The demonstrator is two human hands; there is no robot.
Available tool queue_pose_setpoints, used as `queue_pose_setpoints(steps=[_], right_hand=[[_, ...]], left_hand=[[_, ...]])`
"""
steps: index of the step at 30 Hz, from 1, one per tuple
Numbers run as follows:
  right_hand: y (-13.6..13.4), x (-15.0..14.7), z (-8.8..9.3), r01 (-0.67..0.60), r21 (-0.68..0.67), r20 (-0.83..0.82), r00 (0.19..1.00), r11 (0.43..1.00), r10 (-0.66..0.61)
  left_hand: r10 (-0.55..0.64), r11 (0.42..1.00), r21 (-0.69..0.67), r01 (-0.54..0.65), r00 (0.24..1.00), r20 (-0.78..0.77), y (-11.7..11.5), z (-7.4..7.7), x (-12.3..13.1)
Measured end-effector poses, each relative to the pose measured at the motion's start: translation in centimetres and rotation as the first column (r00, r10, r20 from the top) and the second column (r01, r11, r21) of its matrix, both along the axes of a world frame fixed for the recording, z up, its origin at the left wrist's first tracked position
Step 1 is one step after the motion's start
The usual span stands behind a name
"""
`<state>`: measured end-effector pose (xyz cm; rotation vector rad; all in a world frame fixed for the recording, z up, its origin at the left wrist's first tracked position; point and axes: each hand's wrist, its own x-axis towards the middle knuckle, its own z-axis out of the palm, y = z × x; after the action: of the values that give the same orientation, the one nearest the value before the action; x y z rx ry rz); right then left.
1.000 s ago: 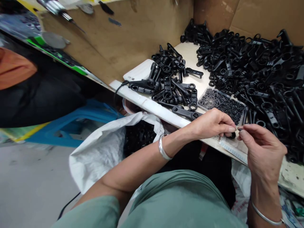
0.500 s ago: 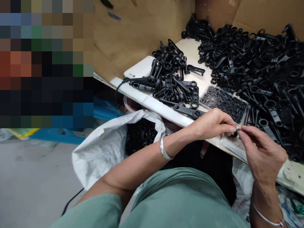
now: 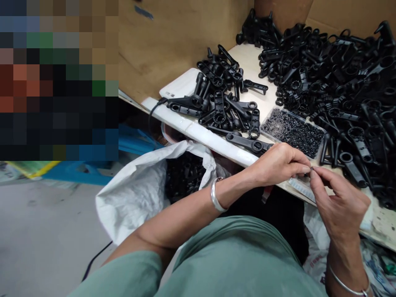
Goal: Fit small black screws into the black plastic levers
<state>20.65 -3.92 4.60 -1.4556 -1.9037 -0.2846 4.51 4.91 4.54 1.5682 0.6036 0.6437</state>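
My left hand [image 3: 278, 163] and my right hand [image 3: 338, 202] meet fingertip to fingertip at the front edge of the bench [image 3: 213, 142]. Both are closed in a pinch on a small black part [image 3: 310, 169] held between them, mostly hidden by the fingers. Just behind the hands lies a clear tray of tiny black pieces [image 3: 292, 132]. A small heap of black plastic handles [image 3: 224, 103] sits to the left of the tray. A much larger pile of black handles [image 3: 340, 82] fills the right of the bench.
A white woven sack [image 3: 136, 189] holding black parts hangs open below the bench edge, left of my arm. Cardboard walls [image 3: 173, 45] stand behind the bench. A white flat box [image 3: 181, 86] lies at the bench's left end. Grey floor lies lower left.
My fingertips have closed together: the right hand came in to touch the left. The view has shifted slightly, otherwise the bench is unchanged.
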Motion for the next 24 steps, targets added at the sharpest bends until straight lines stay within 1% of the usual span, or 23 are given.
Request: queue_pose_setpoints(steps=[3, 5, 7, 8, 9, 10, 12, 14, 16, 17, 19, 24], right_hand=[[0.1, 0.0, -0.1, 0.002, -0.022, -0.011, 1.0, 1.0, -0.003], [0.0, 0.2, -0.2, 0.031, -0.055, -0.039, 0.999, 0.998, -0.033], [-0.3, 0.8, -0.4, 0.095, -0.104, -0.088, 0.991, 0.99, -0.104], [-0.5, 1.3, -0.6, 0.137, -0.129, -0.113, 0.982, 0.982, -0.152], [-0.8, 1.8, -0.9, 0.18, -0.151, -0.135, 0.97, 0.972, -0.201], [-1.0, 2.4, -1.1, 0.218, -0.17, -0.154, 0.957, 0.961, -0.244], [-1.5, 3.4, -1.7, 0.271, -0.214, -0.183, 0.932, 0.938, -0.312], [-2.0, 4.1, -2.3, 0.285, -0.255, -0.191, 0.922, 0.924, -0.337], [-2.2, 4.2, -2.6, 0.273, -0.269, -0.182, 0.927, 0.924, -0.327], [-2.3, 4.2, -2.7, 0.266, -0.268, -0.177, 0.931, 0.926, -0.319], [-2.4, 4.0, -2.8, 0.257, -0.258, -0.173, 0.936, 0.931, -0.306], [-2.6, 3.9, -2.8, 0.245, -0.251, -0.17, 0.941, 0.937, -0.292]], left_hand=[[0.001, 0.999, 0.038, 0.001, 0.999, -0.042, -0.1, -0.1, 0.0], [0.0, 0.996, 0.094, 0.006, 0.997, -0.071, -0.1, -0.1, 0.0], [0.009, 0.979, 0.205, 0.013, 0.994, -0.108, -0.2, 0.0, -0.3], [0.029, 0.958, 0.288, 0.013, 0.989, -0.143, -0.2, 0.1, -0.4], [0.058, 0.923, 0.384, 0.02, 0.98, -0.192, -0.3, 0.1, -0.6], [0.098, 0.875, 0.482, 0.039, 0.962, -0.255, -0.4, 0.1, -0.8], [0.193, 0.752, 0.65, 0.112, 0.905, -0.38, -0.6, -0.2, -1.1], [0.273, 0.635, 0.748, 0.193, 0.85, -0.45, -0.8, -0.8, -1.2], [0.332, 0.551, 0.803, 0.228, 0.822, -0.462, -1.0, -1.4, -1.0], [0.354, 0.523, 0.821, 0.231, 0.817, -0.455, -1.0, -1.7, -0.8], [0.387, 0.487, 0.845, 0.219, 0.814, -0.434, -1.1, -2.1, -0.5], [0.403, 0.432, 0.878, 0.205, 0.827, -0.391, -1.4, -2.7, -0.2]])
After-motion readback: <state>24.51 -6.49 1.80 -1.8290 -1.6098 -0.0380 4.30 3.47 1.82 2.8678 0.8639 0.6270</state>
